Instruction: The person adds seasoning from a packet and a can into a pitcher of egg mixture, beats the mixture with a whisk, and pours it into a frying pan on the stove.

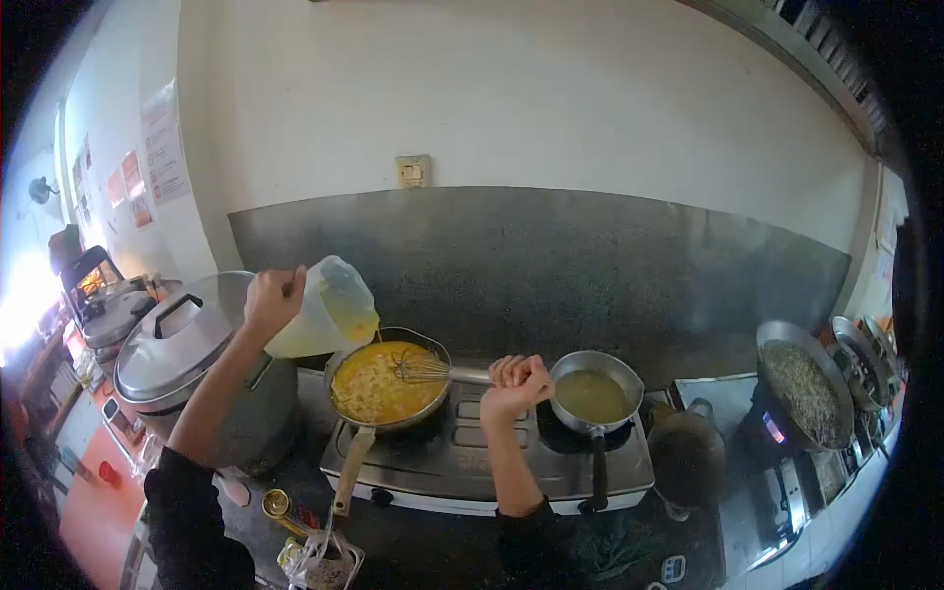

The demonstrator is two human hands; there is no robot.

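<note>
My left hand (273, 303) is closed around the handle of a translucent plastic pitcher (329, 317), tipped to the right. A thin yellow stream runs from its lip into a frying pan (443, 385) on the left burner. Inside the pan lies a yellow-orange, egg-like mixture (385, 383) with paler lumps. My right hand (515, 389) grips the handle of a wire whisk (423, 369), its wires in the mixture at the pan's right side. The pan's long beige handle (352, 472) points toward me. Just right of my right hand stands a saucepan (593, 393) with yellowish liquid.
Both pans sit on a two-burner gas stove (477, 442). A large lidded pot (197, 344) stands close on the left, beside my left forearm. A can (277, 504) lies at the front left. At right are a dark pan (688, 457) and a wok (801, 388).
</note>
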